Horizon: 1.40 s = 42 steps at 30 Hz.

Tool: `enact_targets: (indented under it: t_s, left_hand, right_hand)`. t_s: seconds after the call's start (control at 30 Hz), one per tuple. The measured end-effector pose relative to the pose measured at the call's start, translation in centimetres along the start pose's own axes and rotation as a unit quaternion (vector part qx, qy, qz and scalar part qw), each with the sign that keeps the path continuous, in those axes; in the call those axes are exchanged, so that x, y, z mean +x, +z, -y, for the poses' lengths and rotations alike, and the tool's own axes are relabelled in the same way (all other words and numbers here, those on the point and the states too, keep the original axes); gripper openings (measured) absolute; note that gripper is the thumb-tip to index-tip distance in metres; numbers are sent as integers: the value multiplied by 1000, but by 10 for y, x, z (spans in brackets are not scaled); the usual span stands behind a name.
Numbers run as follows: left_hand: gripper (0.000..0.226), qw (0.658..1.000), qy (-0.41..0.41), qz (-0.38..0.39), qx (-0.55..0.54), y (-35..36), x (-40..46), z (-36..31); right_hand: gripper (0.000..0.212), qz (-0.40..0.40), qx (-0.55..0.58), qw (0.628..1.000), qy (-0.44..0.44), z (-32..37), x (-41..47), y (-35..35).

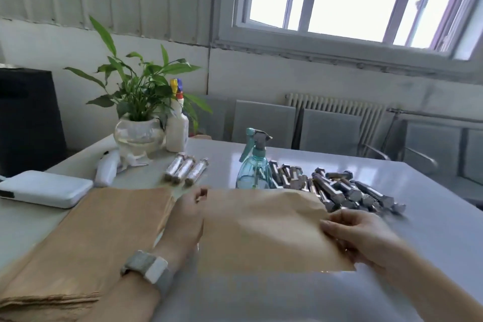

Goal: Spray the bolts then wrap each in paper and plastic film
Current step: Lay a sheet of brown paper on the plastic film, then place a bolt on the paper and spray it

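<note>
A single brown paper sheet (pixel 261 227) is held over the grey table (pixel 423 243) in front of me. My left hand (pixel 187 213) holds its left edge and my right hand (pixel 358 238) pinches its right edge. A thick stack of brown paper (pixel 94 238) lies to the left. Behind the sheet stands a teal spray bottle (pixel 254 165). A pile of several bare steel bolts (pixel 339 189) lies to the bottle's right. Three wrapped bolts (pixel 185 171) lie side by side further left.
A potted plant (pixel 139 123) in a glass bowl and a white spray bottle (pixel 177 125) stand at the table's far left. A white box (pixel 44 188) and a white handheld device (pixel 105 170) lie near the left edge. Grey chairs (pixel 329 128) line the far side.
</note>
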<state>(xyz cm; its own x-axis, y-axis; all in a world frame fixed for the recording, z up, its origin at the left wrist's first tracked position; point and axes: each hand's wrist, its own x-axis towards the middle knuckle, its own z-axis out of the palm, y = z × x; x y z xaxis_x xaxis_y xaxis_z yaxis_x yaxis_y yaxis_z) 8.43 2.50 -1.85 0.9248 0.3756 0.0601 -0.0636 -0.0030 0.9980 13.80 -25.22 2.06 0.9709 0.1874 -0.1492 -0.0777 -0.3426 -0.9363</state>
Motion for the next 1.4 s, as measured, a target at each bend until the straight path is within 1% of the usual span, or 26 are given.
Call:
enact_targets:
  t_s: [0.03, 0.1, 0.13, 0.17, 0.2, 0.27, 0.33, 0.37, 0.43, 0.5, 0.57, 0.67, 0.7, 0.77, 0.83, 0.87, 0.93, 1.03, 1.1, 1.17, 1.27, 1.4]
  left_hand:
    - [20, 1000, 11, -13, -10, -3, 1, 1]
    - [26, 1000, 3, -14, 2, -13, 7, 9]
    - [25, 1000, 3, -12, 21, -8, 9, 7]
    - [19, 998, 17, -5, 53, -6, 9, 7]
    - [18, 993, 36, 4, 110, -5, 6, 8]
    - [32, 970, 61, 10, 235, -6, 1, 11]
    - [40, 938, 91, 7, 335, -6, -4, 9]
    - [41, 924, 102, 4, 367, -4, -6, 7]
    - [37, 907, 112, 8, 407, -2, -9, 6]
    - [32, 892, 122, 12, 435, -2, -9, 7]
    - [32, 876, 137, 10, 462, -1, -9, 8]
    - [33, 867, 163, -10, 472, 0, -7, 10]
    - [32, 867, 175, -12, 467, 0, -7, 10]
    - [29, 870, 199, 9, 451, -2, -7, 11]
    - [27, 869, 219, 59, 440, -2, -7, 10]
    - [26, 866, 228, 85, 437, -1, -7, 8]
    - [29, 861, 239, 126, 432, -2, -8, 3]
    - [36, 845, 248, 183, 438, -5, -10, -2]
    - [43, 832, 246, 211, 450, -10, -9, -2]
    - [50, 816, 235, 243, 469, -11, -8, -1]
    - [55, 799, 235, 258, 490, -13, -2, 2]
    - [56, 793, 232, 260, 500, -15, 3, 6]
  right_hand:
    - [6, -7, -12, 1000, 2, -6, 0, -4]
    - [3, -13, -32, 999, 4, -14, 0, -9]
    - [4, -15, -46, 999, 4, -16, 1, -10]
    - [11, -20, -67, 998, 1, -18, 1, -10]
    - [18, -28, -98, 995, -5, -20, 3, -10]
    - [29, -43, -183, 982, -27, -25, 7, -7]
    - [33, -52, -286, 955, -56, -30, 11, -4]
    - [31, -56, -330, 940, -67, -33, 12, -2]
    - [28, -66, -379, 920, -75, -38, 13, 0]
    - [24, -76, -420, 901, -83, -41, 11, 2]
    - [19, -80, -459, 879, -107, -43, 10, 5]
    - [6, -69, -512, 848, -118, -42, 8, 11]
    - [6, -63, -530, 838, -118, -40, 7, 12]
    - [12, -57, -575, 807, -124, -31, 8, 12]
    - [26, -82, -621, 766, -143, -15, 22, 5]
    - [30, -103, -633, 749, -164, -2, 35, 0]
    - [34, -117, -633, 738, -203, 27, 71, -8]
    - [45, -54, -625, 741, -240, 63, 117, -12]
    - [49, -10, -641, 721, -264, 70, 141, -4]
    - [54, 39, -661, 700, -268, 67, 160, 4]
    - [58, 92, -668, 693, -256, 63, 178, 9]
    - [52, 127, -674, 689, -234, 68, 189, 5]
